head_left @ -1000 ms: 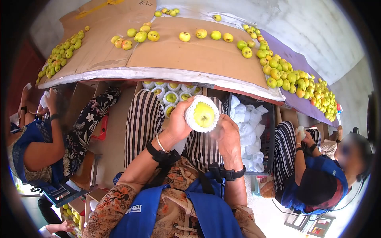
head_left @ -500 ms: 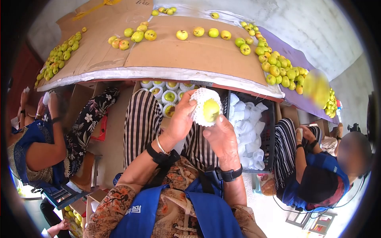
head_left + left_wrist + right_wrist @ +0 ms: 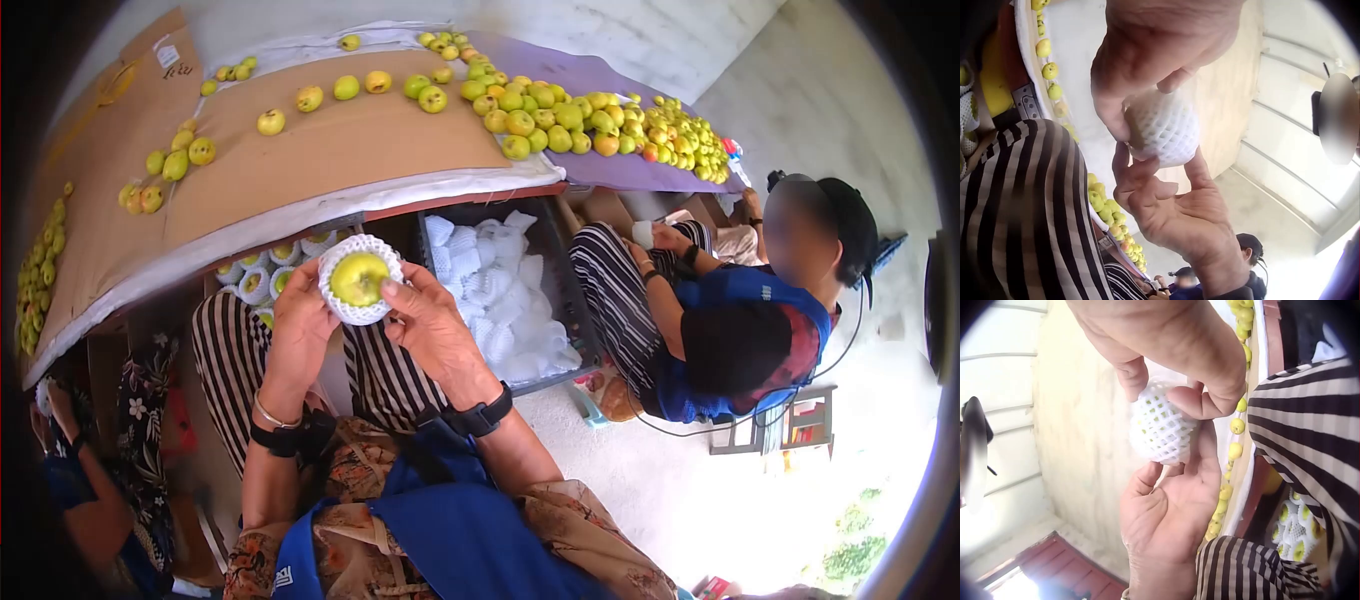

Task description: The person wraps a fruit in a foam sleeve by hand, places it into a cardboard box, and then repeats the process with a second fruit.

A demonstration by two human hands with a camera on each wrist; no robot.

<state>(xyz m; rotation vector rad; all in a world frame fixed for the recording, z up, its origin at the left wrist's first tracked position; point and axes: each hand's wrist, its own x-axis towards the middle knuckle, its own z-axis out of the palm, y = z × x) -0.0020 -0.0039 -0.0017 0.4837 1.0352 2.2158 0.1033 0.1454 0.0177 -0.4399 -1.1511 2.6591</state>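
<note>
A yellow-green apple (image 3: 358, 279) sits in a white foam net (image 3: 334, 299), its stem end bare and facing up in the head view. My left hand (image 3: 300, 325) holds it from the left side, fingers curved along the net. From the right, my right hand (image 3: 440, 325) grips the sleeve, its thumb at the net's rim and its other fingers bent beneath. In the left wrist view the foam mesh (image 3: 1163, 128) wraps the fruit between both hands. The right wrist view shows green skin through the mesh, with fingertips pressed on opposite sides.
A dark crate (image 3: 560, 290) of white foam nets (image 3: 490, 280) stands to the right. Net-wrapped apples (image 3: 255, 285) lie in a box beyond my left knee. Loose apples (image 3: 570, 115) are piled on the purple cloth (image 3: 625, 62) and cardboard-topped table (image 3: 340, 140). A person (image 3: 740, 300) sits at the right.
The head view has swung right, so the table and crate appear further left. The apple has been turned in the hands; its net rim now rings the top evenly, with the right hand closer around it.
</note>
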